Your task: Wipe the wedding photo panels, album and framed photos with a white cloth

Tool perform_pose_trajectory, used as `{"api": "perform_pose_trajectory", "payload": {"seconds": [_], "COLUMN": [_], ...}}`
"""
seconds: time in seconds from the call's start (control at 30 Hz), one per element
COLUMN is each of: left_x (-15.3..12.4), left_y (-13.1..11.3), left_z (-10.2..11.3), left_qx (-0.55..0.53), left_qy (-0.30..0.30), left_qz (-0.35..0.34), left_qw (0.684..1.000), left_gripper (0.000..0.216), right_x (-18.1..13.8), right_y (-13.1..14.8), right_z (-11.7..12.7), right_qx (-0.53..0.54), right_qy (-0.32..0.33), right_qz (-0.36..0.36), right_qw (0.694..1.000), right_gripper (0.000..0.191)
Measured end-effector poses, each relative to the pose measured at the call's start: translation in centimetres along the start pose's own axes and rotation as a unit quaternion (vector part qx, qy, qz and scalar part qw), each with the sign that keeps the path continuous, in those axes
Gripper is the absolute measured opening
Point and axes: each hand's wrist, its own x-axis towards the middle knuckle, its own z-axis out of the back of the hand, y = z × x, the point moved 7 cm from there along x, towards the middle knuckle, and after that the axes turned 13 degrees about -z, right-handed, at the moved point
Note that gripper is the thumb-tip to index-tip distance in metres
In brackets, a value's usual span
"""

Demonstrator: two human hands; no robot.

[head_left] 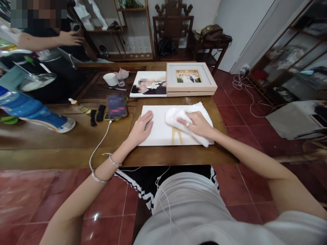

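Note:
A white rectangular board (159,137) lies on the wooden table before me, with tan strokes near its front edge. My left hand (141,129) rests flat on the board's left end, fingers stretched out. Bunched under my right hand (199,125) is a white cloth (176,116), pressed against the board's right half; part of it spreads to the board's right edge. A ring shows on a right finger. Hand and cloth are slightly blurred, and the cloth hides much of the board there.
Behind the board are a photo print (153,93) and a framed picture on a pale box (213,86). To the left are a plugged-in phone (116,107), a small bottle (81,108), black straps (100,113) and a blue plastic pack (33,110). A person's hand (70,38) shows back left.

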Motion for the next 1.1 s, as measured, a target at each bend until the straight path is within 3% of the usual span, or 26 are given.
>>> {"api": "perform_pose_trajectory", "payload": {"seconds": [0.1,0.23,0.33,0.47,0.53,0.6,0.7,0.8,0.93,1.0,1.1], "left_x": [0.0,-0.1,0.0,0.0,0.1,0.1,0.1,0.1,0.1,0.1,-0.1], "left_y": [0.0,0.1,0.1,0.0,0.0,0.0,-0.1,-0.1,0.0,0.0,-0.2], "left_z": [0.0,-0.1,-0.1,-0.2,-0.1,-0.1,-0.1,-0.1,-0.1,0.0,0.8], "left_qx": [0.003,0.004,0.001,0.001,0.001,0.000,0.000,0.000,-0.011,-0.022,-0.040], "left_qy": [0.001,0.001,0.004,0.006,0.005,0.006,0.013,0.017,0.015,0.004,-0.045], "left_qz": [-0.002,0.001,0.001,-0.002,-0.003,0.001,0.004,0.004,0.005,0.008,0.014], "left_qw": [1.000,1.000,1.000,1.000,1.000,1.000,1.000,1.000,1.000,1.000,0.998], "left_gripper": [0.048,0.048,0.049,0.049,0.049,0.049,0.049,0.051,0.054,0.059,0.068], "right_x": [4.5,6.3,3.7,-2.4,-4.6,-5.1,-2.8,1.5,6.2,7.1,5.8], "right_y": [-1.7,-0.8,2.3,6.0,7.0,7.2,6.1,4.2,2.3,2.7,4.9], "right_z": [0.4,-0.8,-2.7,-4.3,-4.3,-4.0,-3.4,-2.7,-2.3,-2.9,-4.9], "right_qx": [-0.020,-0.055,-0.122,-0.188,-0.192,-0.195,-0.205,-0.197,-0.170,-0.183,-0.198], "right_qy": [-0.076,-0.081,-0.008,0.147,0.213,0.237,0.195,0.097,-0.007,-0.019,0.018], "right_qz": [-0.056,-0.078,0.002,0.121,0.145,0.137,0.086,0.026,-0.053,-0.063,-0.002], "right_qw": [0.995,0.992,0.993,0.963,0.947,0.942,0.955,0.975,0.984,0.981,0.980], "right_gripper": [0.040,0.038,0.037,0.012,0.004,0.005,0.017,0.036,0.037,0.036,0.038]}}
